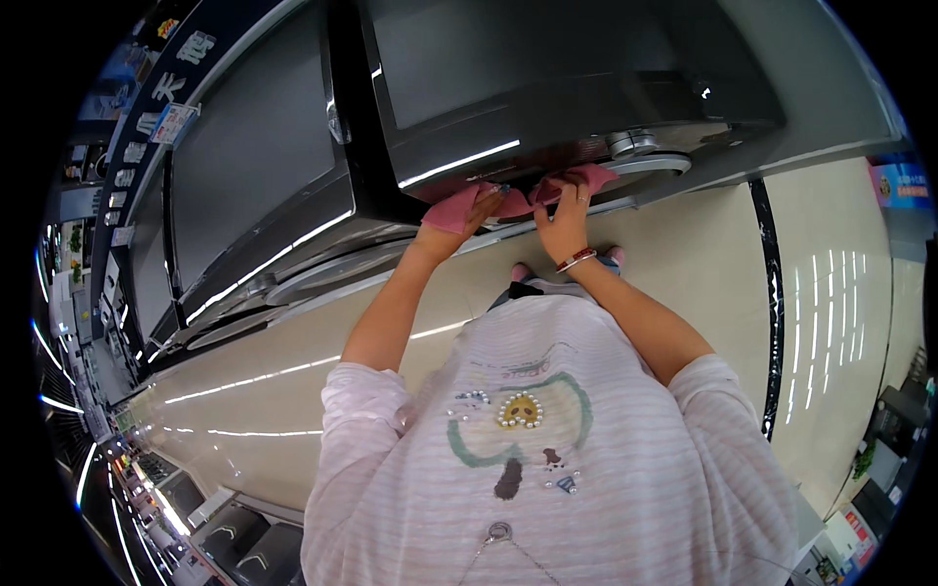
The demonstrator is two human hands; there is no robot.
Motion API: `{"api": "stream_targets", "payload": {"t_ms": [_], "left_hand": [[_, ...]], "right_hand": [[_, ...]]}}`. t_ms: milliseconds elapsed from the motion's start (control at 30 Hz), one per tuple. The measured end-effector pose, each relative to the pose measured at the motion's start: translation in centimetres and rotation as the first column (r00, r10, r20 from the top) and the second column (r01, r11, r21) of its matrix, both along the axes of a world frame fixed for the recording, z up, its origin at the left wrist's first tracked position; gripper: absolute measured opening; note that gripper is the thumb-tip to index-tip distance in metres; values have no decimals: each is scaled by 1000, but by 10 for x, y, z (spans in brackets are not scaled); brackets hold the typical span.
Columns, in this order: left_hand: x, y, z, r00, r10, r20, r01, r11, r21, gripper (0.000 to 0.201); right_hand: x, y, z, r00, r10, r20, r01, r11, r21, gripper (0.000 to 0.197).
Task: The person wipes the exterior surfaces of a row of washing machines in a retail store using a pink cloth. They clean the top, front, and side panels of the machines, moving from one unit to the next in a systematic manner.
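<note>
A pink cloth (450, 212) is pressed against the front control panel of a dark grey front-loading washing machine (489, 68). My left hand (473, 214) holds it at the panel's left part, fingers bent over the fabric. Close by on the right, my right hand (564, 227) grips pink fabric too, its fingertips on the panel edge left of a silver round knob (631, 144). Whether both hands share one cloth or have two, I cannot tell. Below the knob shows the silver rim of the round door (664, 166). A red beaded bracelet (576, 260) circles my right wrist.
Another dark washing machine (244, 146) stands to the left, across a narrow gap, with more machines beyond it. A price card (174, 124) stands behind. Glossy beige tiles (684, 254) with a black strip (771, 313) cover the floor. My feet are just below the machine.
</note>
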State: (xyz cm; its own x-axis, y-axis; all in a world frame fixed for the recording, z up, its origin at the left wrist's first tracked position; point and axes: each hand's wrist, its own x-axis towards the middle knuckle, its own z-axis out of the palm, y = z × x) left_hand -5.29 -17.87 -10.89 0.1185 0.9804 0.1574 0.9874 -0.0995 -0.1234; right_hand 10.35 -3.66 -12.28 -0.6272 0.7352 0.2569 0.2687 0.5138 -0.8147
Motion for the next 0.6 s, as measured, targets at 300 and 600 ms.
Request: {"api": "stream_targets", "payload": {"t_ms": [300, 600], "left_hand": [[23, 15, 9, 960, 125, 251, -183, 958, 221, 56], [20, 33, 27, 953, -10, 303, -11, 998, 67, 62]], "right_hand": [[-36, -10, -44, 994, -98, 48, 32, -166, -986, 20], [-43, 10, -22, 958, -260, -119, -244, -523, -817, 27]]}}
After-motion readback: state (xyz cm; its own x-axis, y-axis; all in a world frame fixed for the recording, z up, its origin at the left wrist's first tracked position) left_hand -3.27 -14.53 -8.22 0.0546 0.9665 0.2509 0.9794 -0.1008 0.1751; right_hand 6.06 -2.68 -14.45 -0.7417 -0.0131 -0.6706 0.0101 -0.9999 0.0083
